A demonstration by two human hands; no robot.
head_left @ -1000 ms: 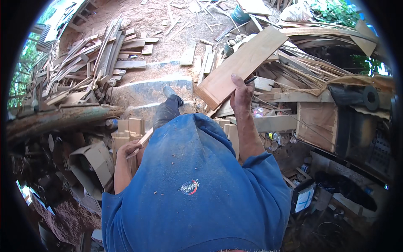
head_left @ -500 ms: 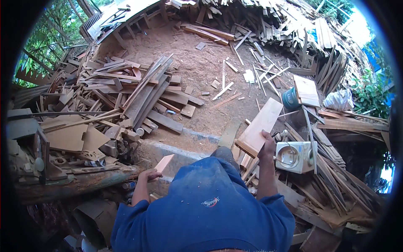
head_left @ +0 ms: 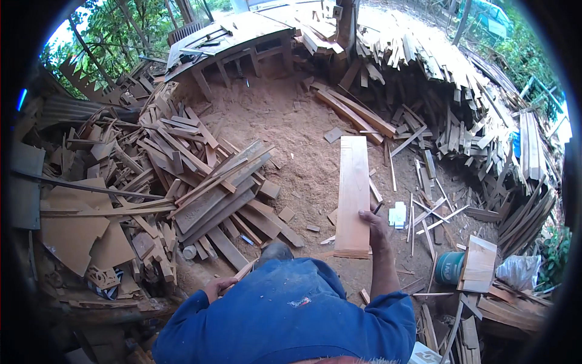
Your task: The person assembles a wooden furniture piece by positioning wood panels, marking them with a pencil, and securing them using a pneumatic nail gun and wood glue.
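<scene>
right hand (head_left: pixel 374 223) fingers clasp long plank (head_left: pixel 353 193) near its end | left hand (head_left: pixel 216 286) fingers grip thin strip (head_left: pixel 244 272)

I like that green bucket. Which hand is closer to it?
The right hand. It grips the long plank just up and left of the green bucket. The left hand, holding a small wood strip, is far across the body.

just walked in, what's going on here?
A person in a blue shirt stands in a yard of scrap wood. The right hand holds a long flat board by its near end, pointing away over the sawdust ground. The left hand grips a thin wood strip. Offcut piles lie all around, with a green bucket at the right.
</scene>
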